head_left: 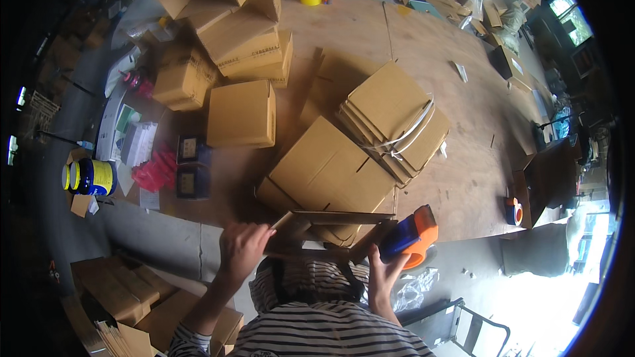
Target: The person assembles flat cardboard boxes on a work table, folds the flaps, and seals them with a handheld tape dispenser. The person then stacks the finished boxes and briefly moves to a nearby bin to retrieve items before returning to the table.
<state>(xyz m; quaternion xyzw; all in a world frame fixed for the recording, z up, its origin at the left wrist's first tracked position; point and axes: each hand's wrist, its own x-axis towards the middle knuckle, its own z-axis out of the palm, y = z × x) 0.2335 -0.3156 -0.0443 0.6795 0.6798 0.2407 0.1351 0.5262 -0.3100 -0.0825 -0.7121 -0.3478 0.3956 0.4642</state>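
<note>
Head view, carton: cardboard box point(372, 240) upright before our torso, at the table's point(476, 178) near edge.
L hand point(243, 249): our fingers clamped on box's L edge.
R hand point(385, 268): our grip wrapped round blue/orange tape dispenser point(417, 231), by box's R side.
Cardboard: flat stack point(331, 172) just past box; bundle point(393, 102) w/ white straps behind.
L side: we see 1 closed carton point(239, 114) & 2 dk blue boxes point(192, 182).

The left grip point(242, 246) curls; the right grip point(382, 274) clasps wider.
</note>
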